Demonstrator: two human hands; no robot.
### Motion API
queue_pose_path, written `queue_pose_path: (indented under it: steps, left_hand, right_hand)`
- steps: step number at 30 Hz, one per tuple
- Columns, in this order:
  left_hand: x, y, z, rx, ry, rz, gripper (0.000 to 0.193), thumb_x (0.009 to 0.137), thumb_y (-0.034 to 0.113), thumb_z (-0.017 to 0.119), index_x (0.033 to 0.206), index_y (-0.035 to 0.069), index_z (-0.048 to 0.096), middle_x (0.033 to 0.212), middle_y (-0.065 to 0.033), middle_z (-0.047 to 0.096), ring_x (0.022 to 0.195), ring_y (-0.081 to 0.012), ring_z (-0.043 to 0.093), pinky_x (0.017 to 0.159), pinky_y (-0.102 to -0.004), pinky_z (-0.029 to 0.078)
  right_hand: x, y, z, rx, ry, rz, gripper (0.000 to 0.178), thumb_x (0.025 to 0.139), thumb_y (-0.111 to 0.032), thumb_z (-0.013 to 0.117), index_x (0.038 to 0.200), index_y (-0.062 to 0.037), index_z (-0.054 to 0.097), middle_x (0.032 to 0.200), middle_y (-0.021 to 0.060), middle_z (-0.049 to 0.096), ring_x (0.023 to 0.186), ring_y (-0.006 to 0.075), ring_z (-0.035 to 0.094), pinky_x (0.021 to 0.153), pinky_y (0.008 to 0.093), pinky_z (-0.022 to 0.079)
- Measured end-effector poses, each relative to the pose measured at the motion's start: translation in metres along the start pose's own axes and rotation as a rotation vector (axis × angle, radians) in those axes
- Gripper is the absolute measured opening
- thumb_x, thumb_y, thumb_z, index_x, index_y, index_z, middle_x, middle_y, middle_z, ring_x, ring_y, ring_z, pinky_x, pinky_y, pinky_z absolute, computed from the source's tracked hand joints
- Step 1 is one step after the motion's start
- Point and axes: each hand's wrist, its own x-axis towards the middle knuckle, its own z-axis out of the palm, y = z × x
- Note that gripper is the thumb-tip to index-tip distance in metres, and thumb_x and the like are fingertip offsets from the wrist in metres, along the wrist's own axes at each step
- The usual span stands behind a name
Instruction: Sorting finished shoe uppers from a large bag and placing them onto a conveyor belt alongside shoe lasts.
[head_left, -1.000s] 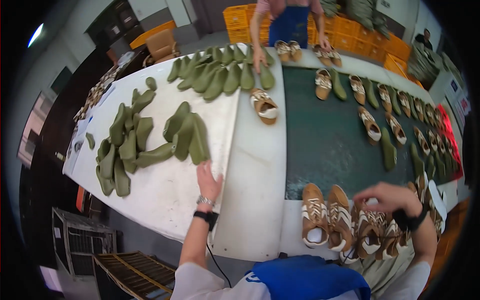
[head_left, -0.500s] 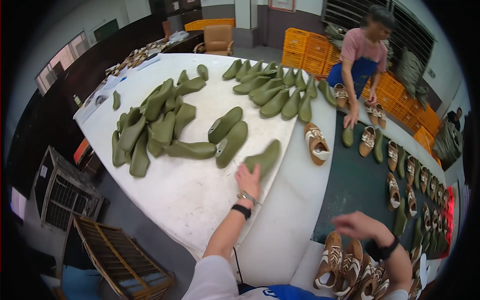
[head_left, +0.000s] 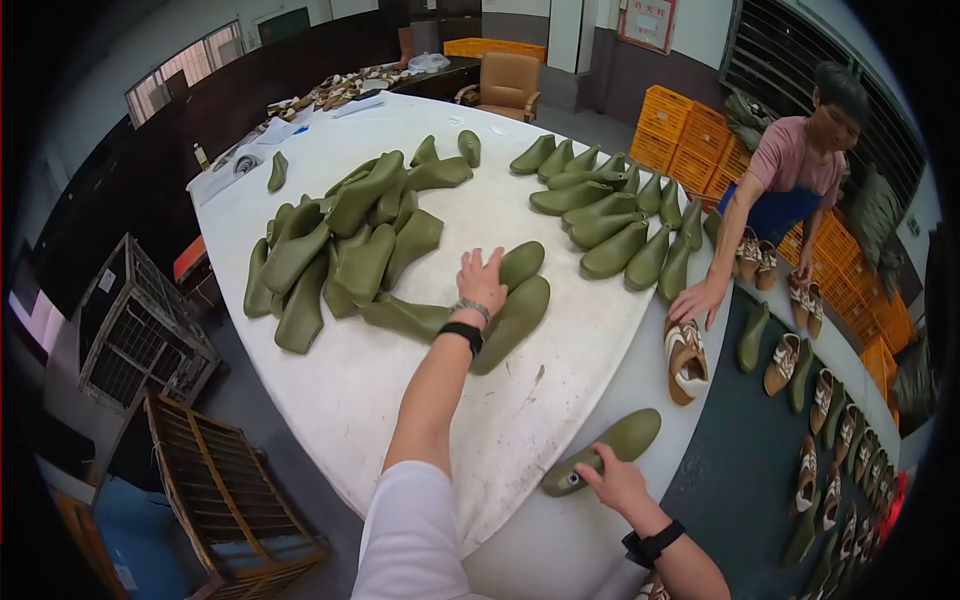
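Note:
My left hand reaches over the white table with its fingers spread, touching the heel end of a green shoe last. Another green last lies right beside that one, nearer to me. At the table's right side, my right hand grips a green shoe last by its heel part, thumb and fingers on either side. A brown-and-white sneaker stands farther along the same strip, and a co-worker's hand reaches to it.
A heap of green lasts covers the left of the table; rows of lasts stand at the far right. On the dark green surface sneakers and lasts are lined up. Orange crates are stacked behind; a metal-framed cart stands left.
The view has swung right. My left hand has left one last and moved to another farther in. My right hand has come from above the sneakers onto a last. The co-worker's hand has moved to the lone sneaker.

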Motion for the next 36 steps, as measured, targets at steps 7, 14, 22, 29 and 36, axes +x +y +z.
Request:
queue_pose_path:
  steps: [7,14,22,29,36]
  left_hand:
    - [0.022,-0.029,0.038,-0.002,-0.551,-0.032,0.059,0.074,0.032,0.062,0.127,0.033,0.036,0.115,-0.0224,0.046,0.094,-0.0386,0.055,0.082,-0.0414,0.046]
    - [-0.042,-0.018,0.027,-0.022,-0.486,0.232,0.036,0.079,0.015,0.054,0.114,0.022,0.051,0.09,-0.021,0.056,0.08,-0.0378,0.057,0.071,-0.044,0.048]
    - [-0.214,0.091,-0.043,-0.268,-0.623,0.212,0.032,0.079,0.023,0.057,0.109,0.011,0.053,0.098,-0.0265,0.047,0.08,-0.041,0.055,0.07,-0.044,0.048]
    - [-0.223,0.154,-0.02,-0.031,-0.354,0.116,0.069,0.064,0.059,0.063,0.088,-0.006,0.06,0.13,-0.0202,0.035,0.117,-0.0434,0.031,0.09,-0.0495,0.038]
    - [-0.232,0.175,-0.015,0.0,-0.351,0.163,0.046,0.076,0.039,0.05,0.088,-0.003,0.064,0.128,-0.0175,0.04,0.122,-0.0436,0.025,0.096,-0.0453,0.035]
  right_hand:
    - [0.019,-0.003,-0.007,0.08,-0.039,-0.012,0.048,0.074,-0.052,0.054,0.104,-0.015,0.053,0.079,0.0144,0.063,0.077,0.0321,0.061,0.066,0.0395,0.048]
    - [0.0,0.002,-0.011,-0.005,-0.096,-0.003,0.042,0.074,-0.041,0.051,0.109,-0.0177,0.048,0.083,0.0113,0.064,0.078,0.0307,0.061,0.066,0.0401,0.047]
    - [-0.046,0.036,0.014,-0.097,0.256,0.075,0.05,0.073,-0.026,0.054,0.121,-0.0217,0.038,0.08,0.0142,0.062,0.078,0.0321,0.06,0.067,0.043,0.047]
    - [-0.068,0.096,-0.032,0.494,0.28,0.1,0.049,0.071,-0.024,0.057,0.118,-0.0202,0.045,0.102,0.0131,0.059,0.097,0.0305,0.055,0.081,0.0367,0.043]
    - [-0.126,0.248,-0.118,0.944,0.441,0.322,0.048,0.074,-0.023,0.06,0.119,-0.0133,0.048,0.105,0.0047,0.053,0.088,0.0159,0.053,0.062,0.0289,0.043]
